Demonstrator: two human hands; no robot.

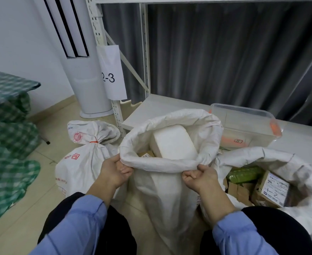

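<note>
Fingers of left hand [114, 173] and right hand [201, 178] pinch the white sack [162, 192] at its rim — foam block [171, 142] just beyond.

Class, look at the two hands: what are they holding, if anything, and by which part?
The left hand and right hand each grip the open white sack by the near edge of its rolled-down rim.

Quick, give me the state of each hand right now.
Left hand: grips the rolled rim of the open white sack, near-left side.
Right hand: grips the same rim, near-right side.
</note>
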